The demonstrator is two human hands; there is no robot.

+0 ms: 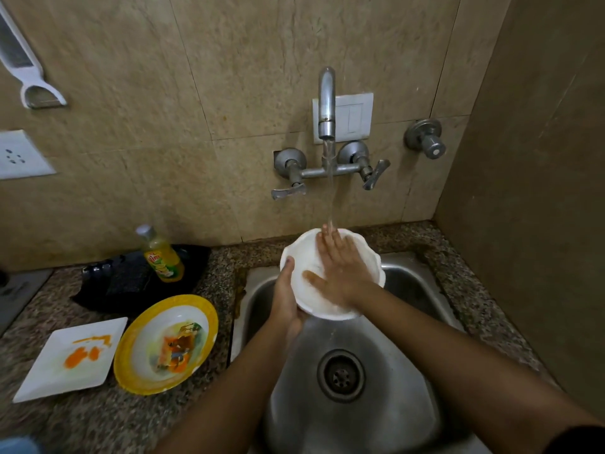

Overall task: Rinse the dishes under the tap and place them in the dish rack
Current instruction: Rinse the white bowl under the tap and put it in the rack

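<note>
Now the white plate [366, 257] is gripped at its rim by the left hand [286, 299] over the sink [409, 388], while the right hand [340, 270] is laid flat and spread upon it under the tap [327, 103] stream.

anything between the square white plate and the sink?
Yes: in the head view, the yellow-rimmed plate sits on the counter between the square white plate and the sink.

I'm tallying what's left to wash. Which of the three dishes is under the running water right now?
The white scalloped plate, held over the sink by the left hand and rubbed by the right hand. The yellow-rimmed plate and square white plate sit soiled on the counter.
</note>
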